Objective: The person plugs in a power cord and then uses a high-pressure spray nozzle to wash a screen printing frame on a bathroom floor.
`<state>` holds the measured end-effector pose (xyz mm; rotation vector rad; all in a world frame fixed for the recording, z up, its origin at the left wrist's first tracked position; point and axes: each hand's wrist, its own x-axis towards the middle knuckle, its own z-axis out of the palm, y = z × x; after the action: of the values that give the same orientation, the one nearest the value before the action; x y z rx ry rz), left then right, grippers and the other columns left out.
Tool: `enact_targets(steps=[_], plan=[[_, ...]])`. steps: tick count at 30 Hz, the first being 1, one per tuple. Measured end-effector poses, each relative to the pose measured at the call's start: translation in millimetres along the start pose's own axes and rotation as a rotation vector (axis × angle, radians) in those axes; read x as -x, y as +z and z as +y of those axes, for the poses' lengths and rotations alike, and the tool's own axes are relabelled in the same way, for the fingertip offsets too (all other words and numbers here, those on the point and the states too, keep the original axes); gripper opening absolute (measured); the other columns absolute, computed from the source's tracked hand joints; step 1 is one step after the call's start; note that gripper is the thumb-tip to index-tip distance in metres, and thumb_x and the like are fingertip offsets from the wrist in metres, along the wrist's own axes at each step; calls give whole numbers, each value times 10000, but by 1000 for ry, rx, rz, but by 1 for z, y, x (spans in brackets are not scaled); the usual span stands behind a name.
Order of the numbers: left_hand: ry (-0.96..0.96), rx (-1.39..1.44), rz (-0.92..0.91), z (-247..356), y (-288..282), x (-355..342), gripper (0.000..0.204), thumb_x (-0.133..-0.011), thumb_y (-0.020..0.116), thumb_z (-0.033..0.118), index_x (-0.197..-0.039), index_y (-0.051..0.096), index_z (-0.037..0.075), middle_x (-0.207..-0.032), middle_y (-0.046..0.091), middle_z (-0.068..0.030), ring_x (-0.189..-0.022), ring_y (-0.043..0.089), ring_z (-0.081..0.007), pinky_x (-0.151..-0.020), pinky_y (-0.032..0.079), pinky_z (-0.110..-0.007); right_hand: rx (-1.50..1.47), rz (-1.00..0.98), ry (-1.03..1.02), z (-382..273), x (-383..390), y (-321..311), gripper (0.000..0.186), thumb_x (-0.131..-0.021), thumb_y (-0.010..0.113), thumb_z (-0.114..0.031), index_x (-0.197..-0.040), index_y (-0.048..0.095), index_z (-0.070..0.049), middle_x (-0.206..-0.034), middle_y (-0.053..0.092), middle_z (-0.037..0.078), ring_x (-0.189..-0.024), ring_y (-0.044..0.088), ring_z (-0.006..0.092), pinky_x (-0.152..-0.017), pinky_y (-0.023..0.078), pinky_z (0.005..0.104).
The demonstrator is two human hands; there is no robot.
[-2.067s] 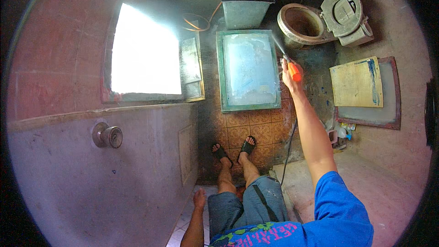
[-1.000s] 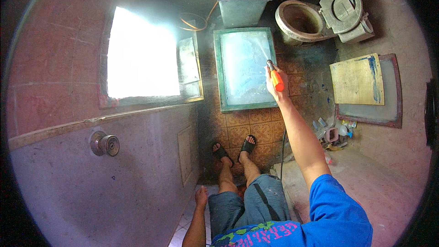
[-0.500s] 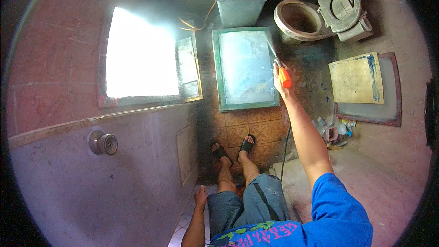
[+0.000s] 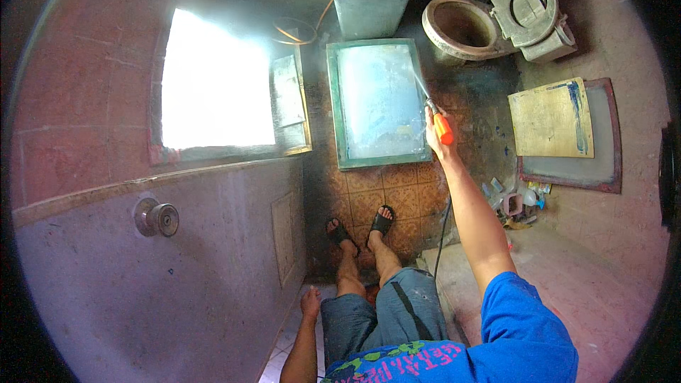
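My right hand [image 4: 433, 133] is wrapped round an orange-handled spray gun [image 4: 443, 130], held out at the right edge of a framed mesh screen [image 4: 376, 103]. From the nozzle a thin white jet of spray runs up and left onto the screen's upper right part. The screen has a green frame and a pale, whitish-blue sheet with a faint yellowish patch low on the right. A dark hose [image 4: 441, 235] hangs below the gun. Beside my left thigh my left hand [image 4: 310, 301] hangs low, its fingers curled in with nothing seen in them.
Beyond the screen stands a grey bin [image 4: 369, 14]; a toilet [image 4: 464, 27] is at the far right. A wooden board [image 4: 552, 119] and another framed screen [image 4: 603, 159] lean on the right wall. A door [image 4: 213, 241] with a round knob lies left. Brown patterned tiles [image 4: 362, 191] cover the floor.
My right hand and the spray gun have shifted slightly toward me, and the jet with them. The whole view has moved a little; my left hand still hangs by my thigh.
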<state>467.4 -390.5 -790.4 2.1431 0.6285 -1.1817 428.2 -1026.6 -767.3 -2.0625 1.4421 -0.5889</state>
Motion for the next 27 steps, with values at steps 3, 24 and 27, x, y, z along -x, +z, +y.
enact_targets(steps=[3,24,27], plan=[[10,-44,-2,-5,-1,-6,412,-994,504,349,-1061,638,-35,-953,657,-121,-879,638,-217,-786,525,-333,15,-7,-39,7,-2,3,304,-953,574,-331,-872,657,-50,-612,597,115,-528,566,256,-504,424,375],[19,14,-4,-34,-8,-24,356,-983,511,312,-1034,646,-13,-951,667,-93,-864,639,-207,-771,530,-329,2,-56,43,-15,0,-7,328,-962,531,-366,-937,664,-67,-770,670,197,-715,658,374,-595,506,434],[24,67,-29,-27,-3,-19,360,-979,510,311,-1040,647,-16,-962,670,-97,-871,635,-208,-777,527,-329,-29,-74,27,-16,-6,-7,334,-957,534,-377,-963,667,-71,-808,678,193,-739,665,369,-610,514,427]])
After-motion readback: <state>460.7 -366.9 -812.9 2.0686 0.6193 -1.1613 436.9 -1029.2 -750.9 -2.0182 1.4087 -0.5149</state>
